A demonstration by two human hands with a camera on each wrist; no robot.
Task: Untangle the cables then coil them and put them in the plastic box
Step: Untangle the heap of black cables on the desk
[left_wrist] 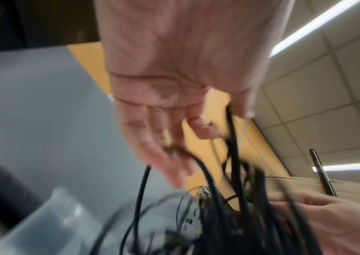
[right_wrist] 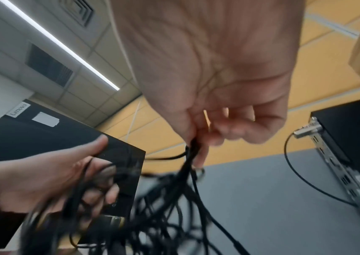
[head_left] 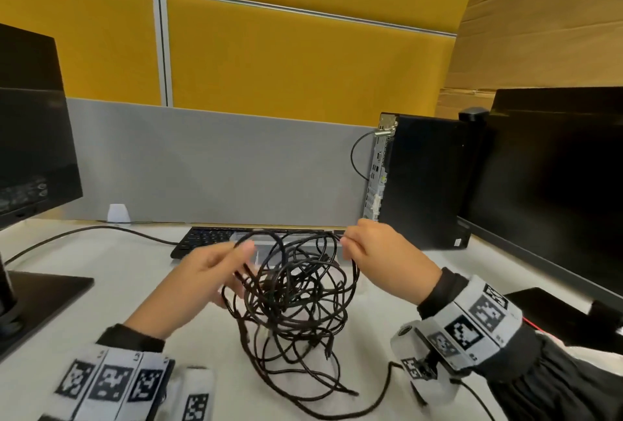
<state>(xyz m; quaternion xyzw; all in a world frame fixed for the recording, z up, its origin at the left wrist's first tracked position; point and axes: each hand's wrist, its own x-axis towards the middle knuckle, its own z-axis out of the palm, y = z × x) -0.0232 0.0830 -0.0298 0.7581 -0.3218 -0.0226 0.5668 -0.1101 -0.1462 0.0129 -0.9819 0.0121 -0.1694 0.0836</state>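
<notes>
— Cables (head_left: 293, 289): where do they sit between the two hands?

— They hang as one dark knot held up between them, above the white worktop (head_left: 135, 269). Loose strands trail down from the knot onto the worktop toward the person. The right hand (head_left: 377, 252) pinches a bundle of strands at the knot's upper right; its grip is narrow, thumb and fingers closed on them. The left hand (head_left: 202, 282) lies on the knot's left side, its grip wide, fingers mostly straight with a few loops running across them.

— So which way does the knot lie from the pinch?

— Down and to the left of it. The top strand stretches almost level from one hand to the other, so the pull likely runs left to right.

— And the plastic box (head_left: 269, 242)?

— It appears just beyond the knot, in front of the keyboard (head_left: 202, 240), roughly midway between the hands, partly hidden by the strands. Neither hand looks clearly nearer.
</notes>
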